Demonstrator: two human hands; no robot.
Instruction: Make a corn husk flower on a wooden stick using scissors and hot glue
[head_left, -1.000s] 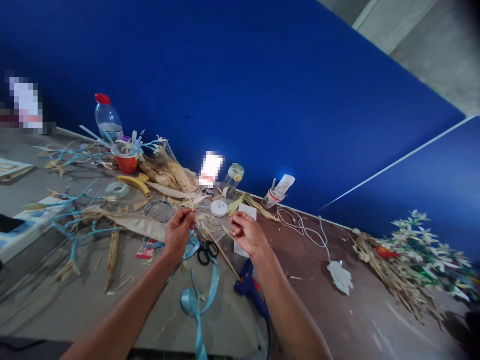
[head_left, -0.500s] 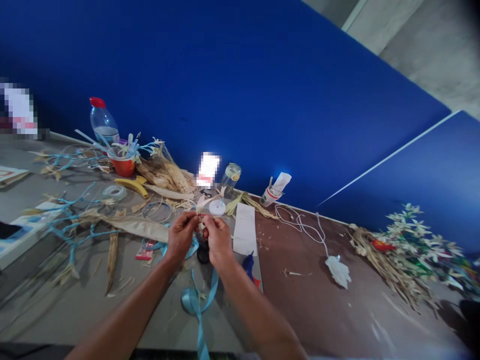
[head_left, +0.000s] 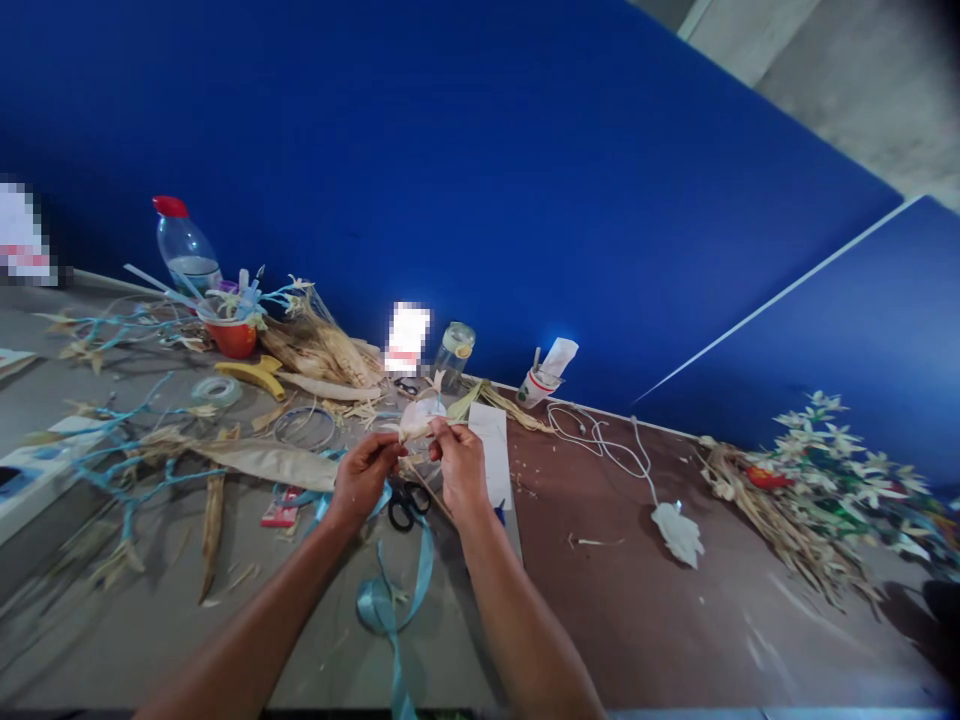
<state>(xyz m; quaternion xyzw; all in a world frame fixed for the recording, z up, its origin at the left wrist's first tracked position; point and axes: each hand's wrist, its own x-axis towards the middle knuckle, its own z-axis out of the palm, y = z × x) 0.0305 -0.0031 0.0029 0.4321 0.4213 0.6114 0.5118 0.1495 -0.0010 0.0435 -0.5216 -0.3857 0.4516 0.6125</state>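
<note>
My left hand (head_left: pixel 367 478) pinches one end of a pale strip of dried husk (head_left: pixel 416 432) over the middle of the table. At the other end, my right hand (head_left: pixel 463 468) grips the same strip with thumb and fingers. Behind the strip is a white round spool, partly covered. Black-handled scissors (head_left: pixel 409 506) lie just below and between my hands, blades partly hidden. Nearer to me, a roll of light blue ribbon (head_left: pixel 373 604) trails a loose length over the table edge. A long pale husk (head_left: pixel 277 460) lies left of my left hand.
Blue-wrapped branches (head_left: pixel 127 480) spread at left. Behind them stand a red cup (head_left: pixel 231 338) and a bottle (head_left: pixel 187 250). A yellow tool (head_left: pixel 255 377), a clear jar (head_left: pixel 455 348) and a white cup (head_left: pixel 537 388) sit farther back. White flowers (head_left: pixel 832 450) lie at right.
My hands have moved slightly apart, and the right hand has shifted to the right. More of the pale husk strip and of the scissors now shows. The whole view has shifted a little.
</note>
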